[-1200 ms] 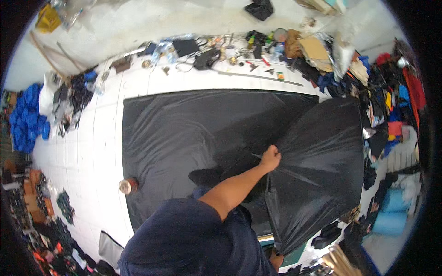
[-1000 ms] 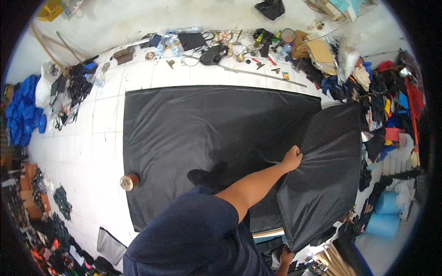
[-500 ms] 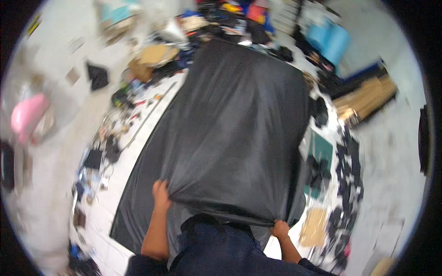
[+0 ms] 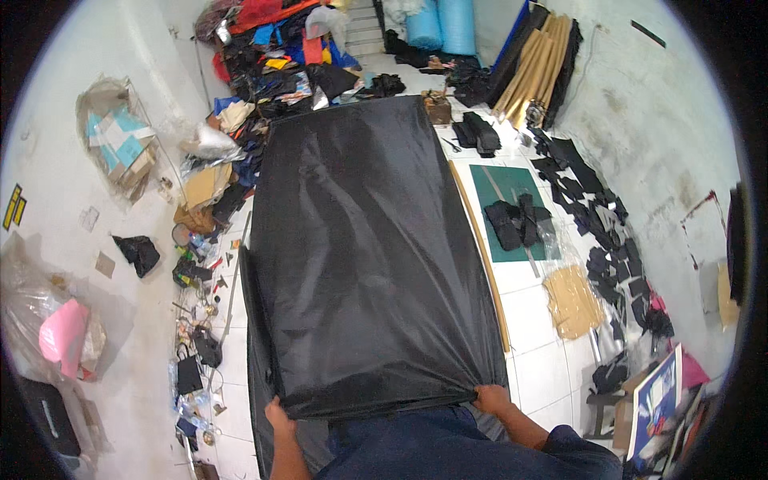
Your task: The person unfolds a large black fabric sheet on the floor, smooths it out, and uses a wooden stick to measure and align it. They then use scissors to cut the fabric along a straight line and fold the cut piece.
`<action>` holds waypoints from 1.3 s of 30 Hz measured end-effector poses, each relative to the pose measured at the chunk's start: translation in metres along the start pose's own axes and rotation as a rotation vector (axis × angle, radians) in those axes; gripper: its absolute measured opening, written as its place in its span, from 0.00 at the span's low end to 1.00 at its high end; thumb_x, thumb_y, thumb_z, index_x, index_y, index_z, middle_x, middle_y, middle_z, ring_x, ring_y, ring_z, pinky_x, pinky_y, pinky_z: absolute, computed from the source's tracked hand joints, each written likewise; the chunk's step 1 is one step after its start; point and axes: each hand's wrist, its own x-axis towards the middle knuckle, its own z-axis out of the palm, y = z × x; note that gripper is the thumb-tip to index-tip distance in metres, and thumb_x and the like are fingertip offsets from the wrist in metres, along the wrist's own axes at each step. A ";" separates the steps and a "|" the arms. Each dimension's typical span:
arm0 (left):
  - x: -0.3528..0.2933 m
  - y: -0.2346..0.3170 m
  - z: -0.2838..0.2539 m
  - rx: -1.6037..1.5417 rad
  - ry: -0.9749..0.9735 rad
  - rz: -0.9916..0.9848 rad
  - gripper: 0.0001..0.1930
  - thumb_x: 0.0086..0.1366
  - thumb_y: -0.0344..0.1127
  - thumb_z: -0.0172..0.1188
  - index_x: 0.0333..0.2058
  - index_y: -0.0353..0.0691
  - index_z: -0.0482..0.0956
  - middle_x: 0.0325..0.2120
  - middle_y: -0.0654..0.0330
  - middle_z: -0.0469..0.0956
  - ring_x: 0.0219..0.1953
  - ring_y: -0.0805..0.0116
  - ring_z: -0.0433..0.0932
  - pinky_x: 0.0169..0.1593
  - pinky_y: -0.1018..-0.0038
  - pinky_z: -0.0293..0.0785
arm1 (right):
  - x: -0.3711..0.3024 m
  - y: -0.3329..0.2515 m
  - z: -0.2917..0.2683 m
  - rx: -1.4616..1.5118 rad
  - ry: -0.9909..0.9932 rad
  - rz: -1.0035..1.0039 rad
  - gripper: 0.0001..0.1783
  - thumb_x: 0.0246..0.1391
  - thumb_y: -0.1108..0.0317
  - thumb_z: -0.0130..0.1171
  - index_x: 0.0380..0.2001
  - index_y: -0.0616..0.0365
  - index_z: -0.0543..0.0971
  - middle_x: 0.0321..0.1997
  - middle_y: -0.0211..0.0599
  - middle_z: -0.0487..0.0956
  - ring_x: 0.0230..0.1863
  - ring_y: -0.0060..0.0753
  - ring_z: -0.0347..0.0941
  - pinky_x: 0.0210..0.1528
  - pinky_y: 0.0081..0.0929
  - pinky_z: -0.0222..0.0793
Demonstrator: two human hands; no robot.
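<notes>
On the far left, a pink bag (image 4: 64, 330) hangs by the wall. Next to it, a black bag (image 4: 138, 254) is on the wall too. Then the left hand (image 4: 279, 418) is closed tight, gripping the near left corner of a big black cloth (image 4: 360, 240). The cloth is in the middle, spread long and wide in front of the person, with shiny creases. More dark cloth (image 4: 260, 384) peeks out at its left side. The right hand (image 4: 491, 398) is closed too, gripping the near right corner, and the near edge is pulled between both hands. Just beside the cloth's right side lies a long thin brown stick (image 4: 482, 258). Then comes a green mat (image 4: 520, 182) with a black bundle (image 4: 506, 226) on it. Farther right is a flat tan thing (image 4: 573, 300).
</notes>
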 end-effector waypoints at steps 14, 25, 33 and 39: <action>0.031 0.048 -0.036 -0.624 -0.131 -0.082 0.10 0.66 0.36 0.56 0.40 0.40 0.67 0.37 0.60 0.67 0.41 0.68 0.64 0.50 0.68 0.63 | -0.010 -0.088 -0.005 -0.082 0.521 0.034 0.16 0.38 0.60 0.65 0.31 0.57 0.81 0.33 0.50 0.82 0.39 0.54 0.79 0.44 0.46 0.74; -0.020 0.105 -0.035 -0.490 -0.241 0.113 0.10 0.67 0.33 0.55 0.43 0.39 0.67 0.39 0.57 0.67 0.43 0.67 0.65 0.51 0.70 0.62 | -0.052 -0.201 -0.094 -0.189 0.566 0.082 0.18 0.46 0.56 0.63 0.38 0.55 0.81 0.42 0.45 0.82 0.47 0.47 0.78 0.48 0.46 0.74; -0.128 0.045 -0.082 -0.555 -0.224 0.043 0.11 0.64 0.33 0.54 0.44 0.38 0.66 0.40 0.59 0.66 0.44 0.67 0.65 0.52 0.70 0.62 | -0.137 -0.098 0.018 -0.289 0.404 0.133 0.19 0.49 0.51 0.62 0.36 0.54 0.82 0.39 0.45 0.82 0.46 0.49 0.79 0.45 0.45 0.74; -0.238 -0.171 -0.207 -0.423 -0.043 -0.026 0.09 0.61 0.30 0.54 0.40 0.42 0.68 0.35 0.64 0.65 0.40 0.71 0.64 0.49 0.74 0.61 | -0.278 -0.027 0.204 -0.193 0.352 0.056 0.13 0.43 0.58 0.63 0.28 0.56 0.82 0.28 0.46 0.82 0.33 0.51 0.80 0.37 0.46 0.75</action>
